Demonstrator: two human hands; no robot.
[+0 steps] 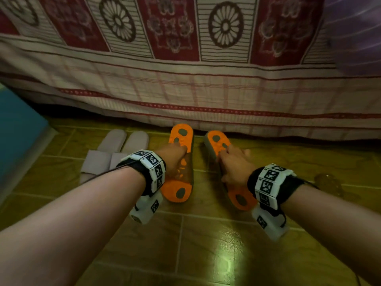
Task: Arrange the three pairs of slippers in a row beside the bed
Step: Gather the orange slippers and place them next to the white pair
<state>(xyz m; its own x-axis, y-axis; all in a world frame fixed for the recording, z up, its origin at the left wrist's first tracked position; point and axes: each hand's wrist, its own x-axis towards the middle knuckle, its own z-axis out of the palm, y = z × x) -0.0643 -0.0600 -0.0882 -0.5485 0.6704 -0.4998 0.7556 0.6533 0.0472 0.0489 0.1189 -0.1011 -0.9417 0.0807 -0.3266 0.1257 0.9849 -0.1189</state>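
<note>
Two orange slippers with grey spots point toward the bed. My left hand (174,159) grips the strap of the left orange slipper (179,139), which lies about flat on the floor. My right hand (235,166) holds the right orange slipper (218,143), tilted onto its left edge with its toe raised. A pale pink pair of slippers (115,149) rests side by side on the floor to the left, toes toward the bed. A third pair is not in view.
The bed's patterned red and white cover (185,96) hangs down to the floor just beyond the slippers. A blue surface (18,129) stands at the left. The floor is glossy olive tile (206,244), with a shiny patch (329,182) at the right.
</note>
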